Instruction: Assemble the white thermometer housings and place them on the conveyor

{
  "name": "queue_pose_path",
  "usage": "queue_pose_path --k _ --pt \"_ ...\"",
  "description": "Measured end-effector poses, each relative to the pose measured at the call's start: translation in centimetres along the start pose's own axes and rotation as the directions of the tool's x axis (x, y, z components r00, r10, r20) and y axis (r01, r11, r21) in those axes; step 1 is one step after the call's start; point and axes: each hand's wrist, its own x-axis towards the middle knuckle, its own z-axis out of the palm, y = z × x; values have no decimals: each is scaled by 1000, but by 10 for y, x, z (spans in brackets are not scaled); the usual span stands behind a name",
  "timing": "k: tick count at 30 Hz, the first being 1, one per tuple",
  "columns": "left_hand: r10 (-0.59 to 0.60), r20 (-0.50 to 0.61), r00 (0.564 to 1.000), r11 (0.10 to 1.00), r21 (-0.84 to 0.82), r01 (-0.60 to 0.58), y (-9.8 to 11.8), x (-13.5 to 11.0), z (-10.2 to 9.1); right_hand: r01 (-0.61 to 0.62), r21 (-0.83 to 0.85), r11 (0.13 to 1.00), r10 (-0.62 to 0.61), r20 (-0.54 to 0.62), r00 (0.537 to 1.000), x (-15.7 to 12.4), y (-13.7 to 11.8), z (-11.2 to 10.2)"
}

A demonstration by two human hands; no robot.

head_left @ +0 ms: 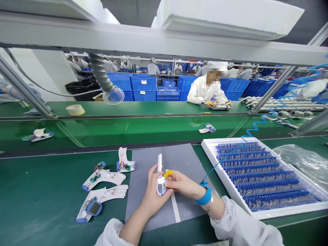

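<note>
My left hand (pixel 150 193) is wrapped round a white pistol-shaped thermometer (pixel 160 163), its blue-rimmed display end turned towards me. At that end, my right hand (pixel 181 184) pinches with thumb and index finger; a yellow finger cot (pixel 168 173) covers that index finger. A blue wrist strap (pixel 205 197) circles my right wrist. Both hands are over a grey mat (pixel 189 206) with a pale strip down it. Left of the mat lie several open thermometer halves (pixel 107 177) with green circuit boards and wires, one with a blue-framed display (pixel 94 207).
To the right stands a white foam tray (pixel 246 205) of blue-and-grey small parts in rows, with a clear plastic bag (pixel 302 160) beyond. A green conveyor (pixel 138 131) carries thermometer halves. Overhead runs a metal beam (pixel 153 39). Opposite, a co-worker (pixel 207 87) handles white parts.
</note>
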Motion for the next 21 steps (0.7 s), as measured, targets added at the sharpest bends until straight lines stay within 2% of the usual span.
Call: queue_pose_path --k 4,6,8,9,10,11,12,13,14,15,17,19,21 --pt "72 3 997 996 61 -72 -3 -3 1 -40 98 994 41 -9 999 -1 10 4" --pt "71 22 997 995 63 -72 -5 -5 2 -36 76 996 36 -10 999 -4 11 6" --pt "25 18 1000 1000 -9 -25 -6 -8 4 -13 -83 996 12 -14 1000 -10 5 2" --pt "-21 0 1000 995 -93 21 -5 -8 5 5 -229 973 -16 -49 999 -14 -2 -4" --pt "-90 -20 996 975 -205 84 -3 -8 5 6 -415 910 -61 -120 991 -21 -12 -14" --pt "-180 -32 983 930 -333 159 -1 -7 5 -47 -617 786 -118 -224 967 -29 -23 -28" --pt "-280 -26 960 856 -459 237 1 -6 3 -144 -779 610 -217 -340 915 -39 -36 -45" --pt "-378 -2 926 761 -570 309 4 -4 1 -330 -858 393 -316 -463 828 -50 -48 -64" --pt "-464 31 885 658 -657 368 6 -1 -2 -537 -825 176 -375 -561 738 -61 -60 -84" --pt "-534 64 843 559 -722 409 8 2 -5 -616 -780 112 -395 -604 692 -72 -70 -104" --pt "-635 109 765 391 -808 440 11 7 -10 -695 -719 28 -414 -641 646 -90 -81 -138" --pt "-698 124 705 281 -858 430 10 11 -12 -727 -686 -27 -408 -656 635 -101 -82 -160" --pt "-741 119 661 227 -882 413 7 13 -12 -749 -659 -72 -398 -669 628 -105 -75 -170"
